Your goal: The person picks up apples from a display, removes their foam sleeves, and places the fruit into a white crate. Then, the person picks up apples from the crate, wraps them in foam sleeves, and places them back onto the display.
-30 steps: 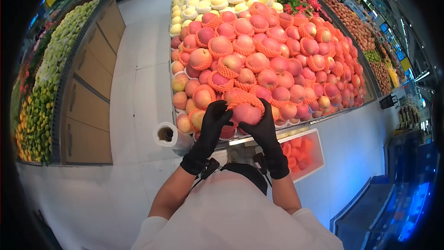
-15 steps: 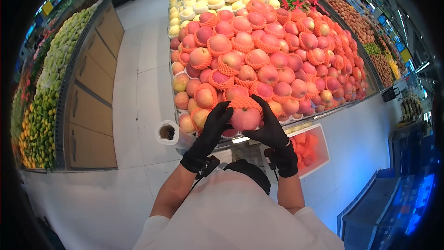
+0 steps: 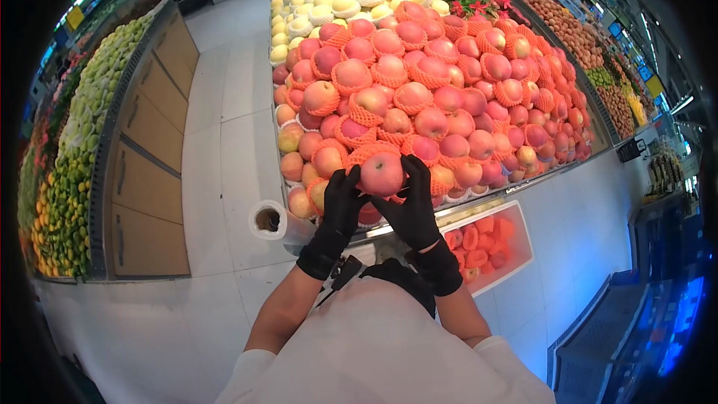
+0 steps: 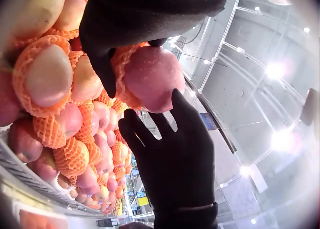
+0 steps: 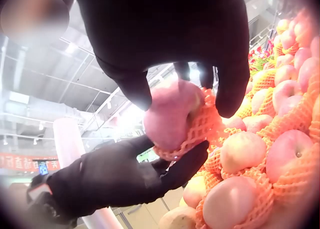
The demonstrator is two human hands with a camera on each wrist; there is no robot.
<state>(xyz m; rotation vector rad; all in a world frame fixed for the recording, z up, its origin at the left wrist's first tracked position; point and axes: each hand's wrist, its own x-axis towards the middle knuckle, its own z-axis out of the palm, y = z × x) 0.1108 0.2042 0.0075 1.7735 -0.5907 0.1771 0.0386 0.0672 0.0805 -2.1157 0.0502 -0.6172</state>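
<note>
apple (image 3: 381,173): held between both gloved hands, just above the front edge of the apple display (image 3: 464,82).
foam net (image 5: 200,126): orange, covers only part of the apple, under the fingertips.
left hand (image 3: 342,196): fingers curled on the apple's left side, gripping it.
right hand (image 3: 410,208): fingers spread and bent, cupping the apple's right side and underside.
bag roll (image 3: 268,218): at the display's front left corner, beside the left hand.

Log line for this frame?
apple: partly in foam net, by stacked apples | left hand: grips apple | right hand: grips apple
</note>
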